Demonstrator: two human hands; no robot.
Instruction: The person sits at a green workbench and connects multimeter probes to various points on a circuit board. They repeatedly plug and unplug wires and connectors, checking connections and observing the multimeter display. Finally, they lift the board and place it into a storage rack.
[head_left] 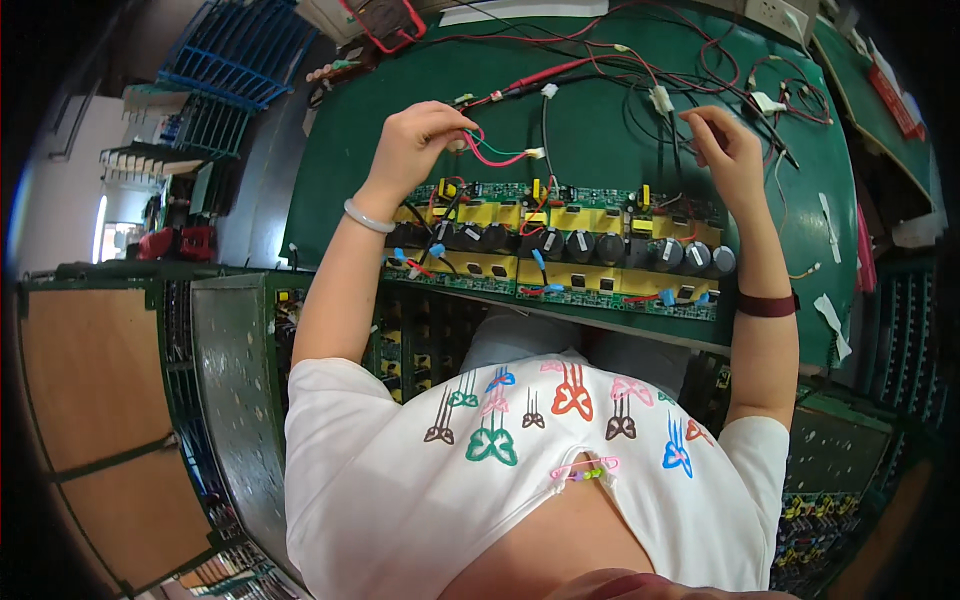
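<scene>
My left hand (422, 140) is closed in a pinch at the left, above the far edge of the circuit boards. Between its fingertips are thin pink and green wires (497, 160), which curve right to a small white plug (535, 153). My right hand (726, 150) has its fingers curled together at the right; whatever they hold is too small to make out. Close to its fingertips lies a white connector (661, 100) on dark cables. Below both hands, a row of circuit boards (590, 290) carries black capacitors (551, 242), yellow parts and blue-tipped wires.
Red and black test leads (550, 78) tangle across the back of the green table (380, 75). A red-framed meter (385, 22) stands at the far left, a power socket (778, 17) at the far right. Another white-ended cable (548, 120) stretches toward the boards. Paper strips (832, 325) lie at right.
</scene>
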